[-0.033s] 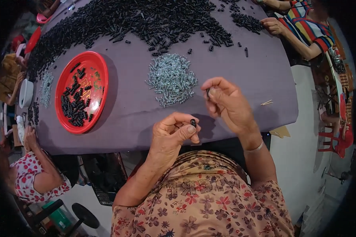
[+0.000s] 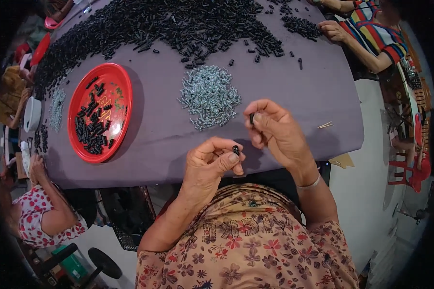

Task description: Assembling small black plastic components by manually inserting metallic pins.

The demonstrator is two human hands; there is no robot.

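Note:
Between thumb and forefinger, my left hand (image 2: pixel 208 161) pinches a small black plastic tube (image 2: pixel 236 150), its round end facing up. Higher and to the right, my right hand (image 2: pixel 277 130) grips another small black piece (image 2: pixel 251 118) at its fingertips, partly covered by them. The two pieces are apart. Just beyond my hands lies a heap of small silvery coil springs (image 2: pixel 210 96) on the grey-purple tablecloth (image 2: pixel 154 106). To the left stands a red oval tray (image 2: pixel 128 91) with several black tubular pieces (image 2: pixel 92 132) in it.
A broad pile of black tubular pieces (image 2: pixel 154 24) covers the far side. Thin pale sticks (image 2: pixel 325 125) lie at the right. A co-worker's hand (image 2: pixel 333 32) rests by the pile at far right, another person's hand (image 2: pixel 37 168) at the left edge, near a white basin (image 2: pixel 32 114).
My right hand has shifted slightly down toward my left hand, and the black piece in it shows a little more. My left hand has stayed nearly still.

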